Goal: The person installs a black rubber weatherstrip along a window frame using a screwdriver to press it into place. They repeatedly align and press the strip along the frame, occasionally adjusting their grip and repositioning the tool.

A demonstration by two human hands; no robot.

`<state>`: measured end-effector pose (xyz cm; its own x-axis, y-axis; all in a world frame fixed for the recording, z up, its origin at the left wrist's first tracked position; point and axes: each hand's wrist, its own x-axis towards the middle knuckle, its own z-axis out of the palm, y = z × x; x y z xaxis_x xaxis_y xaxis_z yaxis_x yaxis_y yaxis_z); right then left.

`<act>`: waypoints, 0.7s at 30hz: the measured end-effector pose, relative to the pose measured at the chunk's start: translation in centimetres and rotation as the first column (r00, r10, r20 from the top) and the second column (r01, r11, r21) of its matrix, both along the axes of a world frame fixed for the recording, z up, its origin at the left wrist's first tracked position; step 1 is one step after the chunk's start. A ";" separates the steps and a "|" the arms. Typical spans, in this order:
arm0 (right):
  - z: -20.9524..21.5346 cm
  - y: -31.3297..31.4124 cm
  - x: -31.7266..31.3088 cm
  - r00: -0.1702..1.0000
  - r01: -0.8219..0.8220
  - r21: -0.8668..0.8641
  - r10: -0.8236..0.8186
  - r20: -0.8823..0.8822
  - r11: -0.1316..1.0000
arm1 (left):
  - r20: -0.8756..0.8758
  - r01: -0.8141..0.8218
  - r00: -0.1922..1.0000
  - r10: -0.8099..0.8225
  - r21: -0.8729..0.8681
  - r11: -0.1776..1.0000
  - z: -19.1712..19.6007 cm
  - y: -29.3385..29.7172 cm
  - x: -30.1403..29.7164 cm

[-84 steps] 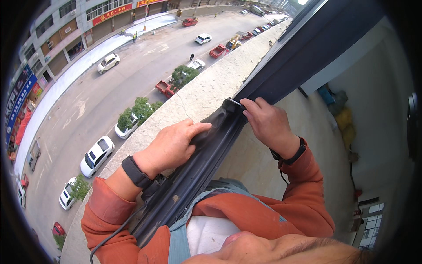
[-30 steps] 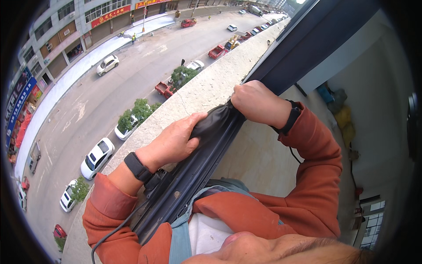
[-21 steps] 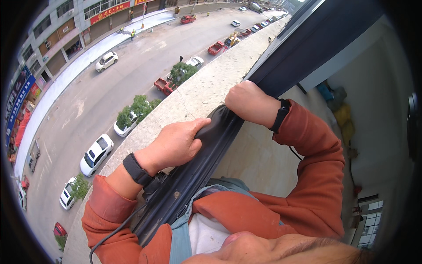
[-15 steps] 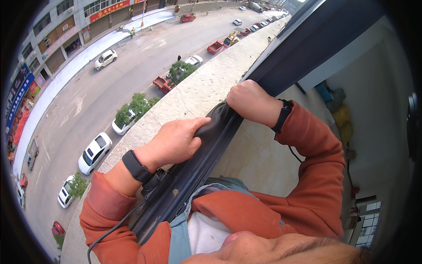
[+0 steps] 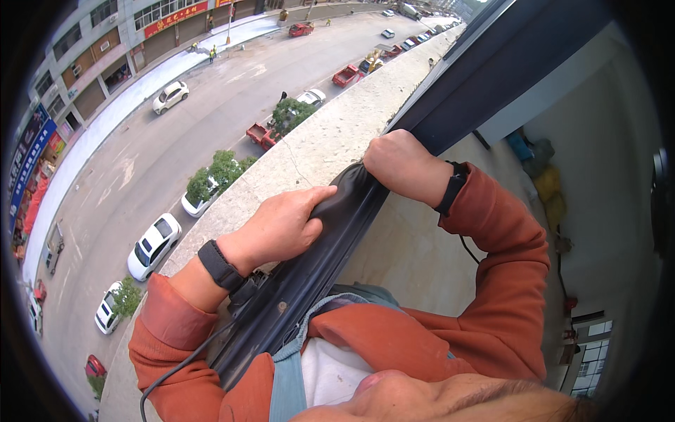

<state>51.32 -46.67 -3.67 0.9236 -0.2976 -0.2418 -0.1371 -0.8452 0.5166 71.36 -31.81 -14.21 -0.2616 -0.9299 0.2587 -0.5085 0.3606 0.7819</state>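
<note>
The dark pliable piece [image 5: 339,200] lies between my hands, its long axis slanting up and right along the dark rail [image 5: 336,257]. My left hand [image 5: 275,229] touches its lower part, grip hidden underneath; my right hand [image 5: 401,164] is balled at its upper end, contents hidden.

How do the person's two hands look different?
The left hand stretches out its index finger at the black material, but the right hand looks bunched up, its fingertips hidden.
The left hand sits lower in the picture, while the right hand is higher, beside the dark frame.
Both are bare.
</note>
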 end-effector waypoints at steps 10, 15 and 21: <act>-0.6 -0.2 0.3 1.000 -0.005 -0.002 0.005 0.013 1.000 | -0.020 -0.011 1.000 0.009 -0.065 0.998 -0.3 -0.1 -0.1; -1.4 -0.6 0.1 0.999 -0.014 -0.032 0.015 0.034 0.999 | -0.060 0.000 0.998 0.001 0.007 1.000 -0.2 0.1 -0.4; -1.5 -0.6 0.0 0.999 -0.022 -0.045 0.024 0.028 0.999 | 0.143 0.016 0.990 0.005 -0.146 0.989 0.2 0.4 -0.1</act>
